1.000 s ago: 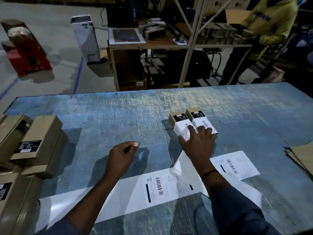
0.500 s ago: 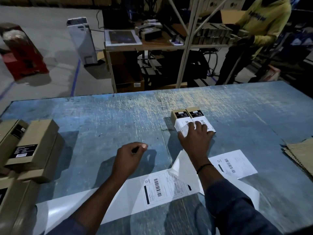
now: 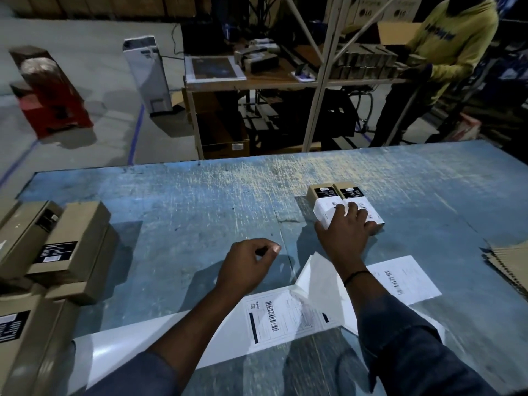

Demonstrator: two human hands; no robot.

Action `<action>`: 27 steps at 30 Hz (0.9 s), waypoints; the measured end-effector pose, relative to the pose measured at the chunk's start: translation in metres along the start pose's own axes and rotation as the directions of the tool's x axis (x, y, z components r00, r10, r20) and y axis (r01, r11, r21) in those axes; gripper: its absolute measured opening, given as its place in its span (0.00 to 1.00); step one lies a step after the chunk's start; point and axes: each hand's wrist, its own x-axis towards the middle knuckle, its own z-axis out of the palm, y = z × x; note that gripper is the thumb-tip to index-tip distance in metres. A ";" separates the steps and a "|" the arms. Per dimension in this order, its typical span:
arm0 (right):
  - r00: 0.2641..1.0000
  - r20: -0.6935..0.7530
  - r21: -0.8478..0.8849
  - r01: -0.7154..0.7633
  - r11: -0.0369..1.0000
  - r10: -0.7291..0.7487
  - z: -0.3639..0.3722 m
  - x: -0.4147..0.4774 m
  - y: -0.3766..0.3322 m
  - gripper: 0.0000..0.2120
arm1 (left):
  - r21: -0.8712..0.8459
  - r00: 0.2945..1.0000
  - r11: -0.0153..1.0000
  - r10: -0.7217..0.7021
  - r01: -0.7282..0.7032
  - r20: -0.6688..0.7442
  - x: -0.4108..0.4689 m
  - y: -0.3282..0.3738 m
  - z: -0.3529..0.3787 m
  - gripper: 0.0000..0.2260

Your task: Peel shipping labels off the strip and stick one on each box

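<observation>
At the far left of the scuffed blue table [image 3: 177,212], a heap of tan boxes [image 3: 68,247] with black product stickers lies stacked at loose angles, none of them showing a white label. In front of them, a long white label strip [image 3: 160,338] runs along the near edge of the table toward the right, its left stretch bare and glossy. The left hand [image 3: 245,264] hovers above the table just beyond the strip, loosely curled with thumb and forefinger close together and nothing between them. Right of that wrist, one printed shipping label [image 3: 280,318] with a barcode sits on the strip, and beside it the backing folds upward in a white peak. Farther right and deeper on the table, two small boxes [image 3: 334,192] stand side by side, touching, each with a black sticker at its far end and a white label across its top. The right hand [image 3: 345,230] lies flat on them, fingers spread and pressing on the labels, gripping nothing. Under that forearm, another barcoded sheet [image 3: 405,278] lies flat on the table. At the right edge, a stack of corrugated cardboard [image 3: 511,267] juts in.
</observation>
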 end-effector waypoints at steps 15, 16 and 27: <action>0.713 -0.080 0.648 0.568 0.507 -0.697 -0.054 -0.165 -0.226 0.21 | 0.196 0.866 0.962 -0.072 0.192 -0.495 -0.156 -0.020 -0.192 0.06; 0.675 -0.085 0.672 0.582 0.458 -0.733 -0.062 -0.176 -0.243 0.20 | 0.206 0.835 0.955 -0.068 0.213 -0.546 -0.174 -0.023 -0.205 0.06; 0.366 -0.087 0.877 0.470 0.103 -0.927 -0.113 -0.251 -0.355 0.27 | 0.222 0.578 0.736 -0.269 0.639 -0.770 -0.291 -0.072 -0.246 0.36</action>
